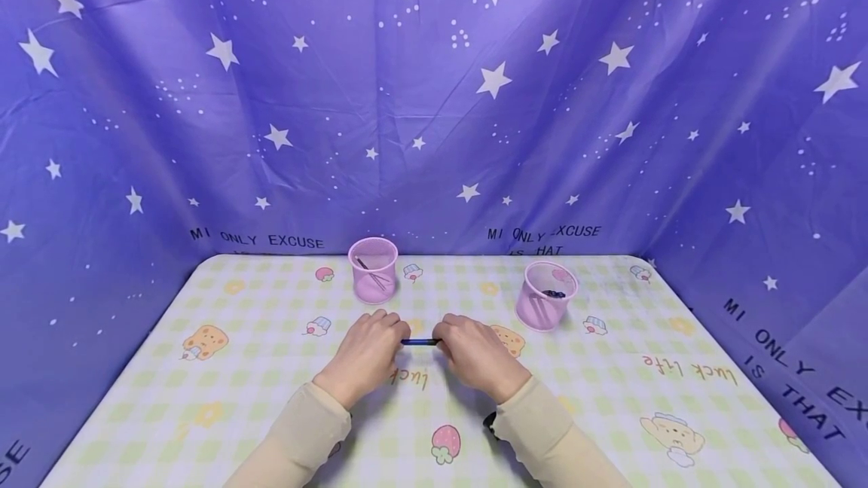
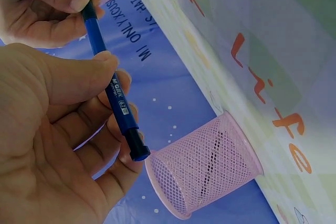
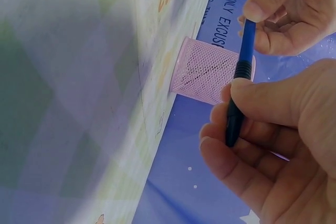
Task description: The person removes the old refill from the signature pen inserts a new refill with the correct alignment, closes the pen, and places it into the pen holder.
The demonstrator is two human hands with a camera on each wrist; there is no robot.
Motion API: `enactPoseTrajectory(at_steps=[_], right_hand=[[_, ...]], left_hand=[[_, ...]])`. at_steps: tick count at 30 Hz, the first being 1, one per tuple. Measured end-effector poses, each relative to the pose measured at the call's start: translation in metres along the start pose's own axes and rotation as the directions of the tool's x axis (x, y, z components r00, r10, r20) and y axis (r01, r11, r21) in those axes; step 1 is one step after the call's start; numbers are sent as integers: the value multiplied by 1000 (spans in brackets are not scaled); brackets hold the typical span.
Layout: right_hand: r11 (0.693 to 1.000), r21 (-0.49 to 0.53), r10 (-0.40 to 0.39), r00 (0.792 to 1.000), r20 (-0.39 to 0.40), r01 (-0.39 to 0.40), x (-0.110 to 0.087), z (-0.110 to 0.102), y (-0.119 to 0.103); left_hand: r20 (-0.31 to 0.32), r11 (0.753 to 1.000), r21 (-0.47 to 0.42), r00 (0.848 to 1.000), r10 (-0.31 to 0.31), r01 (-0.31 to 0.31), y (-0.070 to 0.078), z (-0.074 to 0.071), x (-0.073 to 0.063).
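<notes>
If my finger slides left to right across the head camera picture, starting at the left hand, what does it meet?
Left hand → blue pen → right hand → right pink cup.

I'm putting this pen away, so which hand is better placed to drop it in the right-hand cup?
Probably your right hand: it pinches the pen by its dark tip end and is nearer the right-hand cup. Your left hand holds the labelled end, farther from that cup, so it would likely reach across.
</notes>
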State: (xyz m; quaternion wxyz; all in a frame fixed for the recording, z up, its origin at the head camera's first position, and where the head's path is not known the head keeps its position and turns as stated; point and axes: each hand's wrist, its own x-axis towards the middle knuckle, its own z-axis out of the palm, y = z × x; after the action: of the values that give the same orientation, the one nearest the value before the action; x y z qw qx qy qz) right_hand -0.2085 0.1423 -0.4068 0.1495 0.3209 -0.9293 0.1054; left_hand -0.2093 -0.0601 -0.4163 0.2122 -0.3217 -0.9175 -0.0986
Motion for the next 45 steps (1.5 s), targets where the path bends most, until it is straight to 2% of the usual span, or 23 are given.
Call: enactPoseTrajectory(at_steps=[19,35,38,41,43,45], right_hand=[[1000,-2,-6,1000,0,6,1,0,-2],[1000,-3,-12,1000,-11,12,0,0,-1],[1000,-10,-17,1000,-14,17,-1,1,-1],[1000,-16,-25,1000,-18,25,0,2,0],[999,-12,-30,999,-30,29,0,1,0],[1000,-4,-29,999,-44,29,0,0,0]], left_hand=[[-2,1000,-8,1000,-2,2,-2,0,-2],[49,997,-72,998,-33,36,-2,-2,0],[81,990,-129,995,-51,61,-3,-2,0],[120,974,-193,988,-97,119,-4,-3,0],[128,965,-214,984,-127,152,-4,-4,0],[115,962,-221,984,-136,159,-3,-5,1]])
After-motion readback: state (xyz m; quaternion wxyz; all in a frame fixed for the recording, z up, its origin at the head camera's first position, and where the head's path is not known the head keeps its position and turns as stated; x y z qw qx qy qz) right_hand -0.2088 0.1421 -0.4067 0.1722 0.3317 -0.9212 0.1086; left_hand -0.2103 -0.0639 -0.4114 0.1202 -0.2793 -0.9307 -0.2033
